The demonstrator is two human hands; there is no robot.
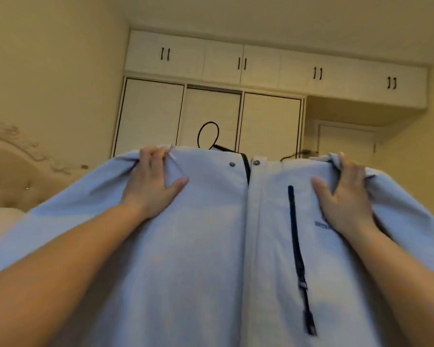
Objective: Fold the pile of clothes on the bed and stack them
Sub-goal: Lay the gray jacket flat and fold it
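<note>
A white built-in wardrobe (208, 116) with black handles fills the upper middle of the frame, and a tufted, carved headboard (13, 166) shows at the left edge. A pale blue jacket (198, 246), smooth woven cloth with snap buttons, a black front zipper and a black chest-pocket zipper (296, 246), is held up across the lower frame, hiding what lies behind it. The left hand (152, 182) and the right hand (343, 194) each pinch a shoulder, fingers curled over the top edge, thumbs pressed on the front.
</note>
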